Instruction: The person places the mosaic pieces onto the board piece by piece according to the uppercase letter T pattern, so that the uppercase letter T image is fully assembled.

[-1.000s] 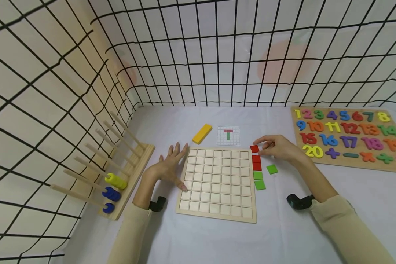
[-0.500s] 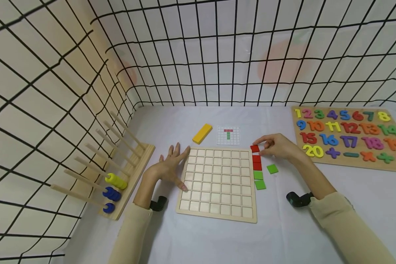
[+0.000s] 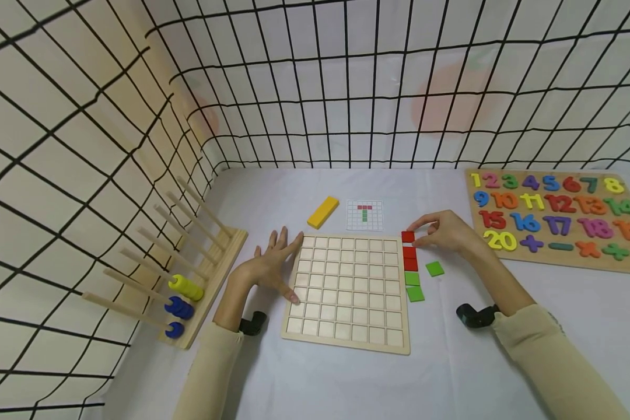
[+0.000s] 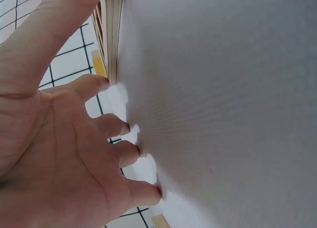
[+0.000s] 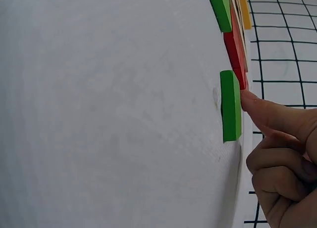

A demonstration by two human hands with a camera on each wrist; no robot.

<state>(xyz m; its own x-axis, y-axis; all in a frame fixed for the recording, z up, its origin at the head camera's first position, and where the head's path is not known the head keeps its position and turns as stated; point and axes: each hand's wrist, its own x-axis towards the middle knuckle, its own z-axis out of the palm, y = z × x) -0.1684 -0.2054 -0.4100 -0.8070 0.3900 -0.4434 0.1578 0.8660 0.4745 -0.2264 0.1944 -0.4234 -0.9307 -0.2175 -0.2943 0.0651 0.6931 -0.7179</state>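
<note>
A square wooden grid board (image 3: 346, 286) lies on the table in the head view. My left hand (image 3: 265, 268) has its fingers spread at the board's left side, thumb on the frame and index fingertip at the far left corner. In the left wrist view the other fingertips of that left hand (image 4: 74, 139) touch the cloth. My right hand (image 3: 446, 233) pinches a red square tile (image 3: 408, 236) between thumb and index finger beside the far right corner. Below it, two red tiles (image 3: 410, 258) and two green tiles (image 3: 412, 280) line the right edge. Another green tile (image 3: 434, 269) lies apart, right of them.
Behind the board lie a pattern card (image 3: 364, 216) with a red and green T and a yellow block (image 3: 323, 212). A pegged bead rack (image 3: 210, 291) stands left. A number puzzle board (image 3: 556, 216) lies right. Black wire mesh (image 3: 346, 99) rises at the back and left.
The left index finger has moved slightly right against the board's far corner. The right hand stays at the far red tile, and the head view has shifted a little.
</note>
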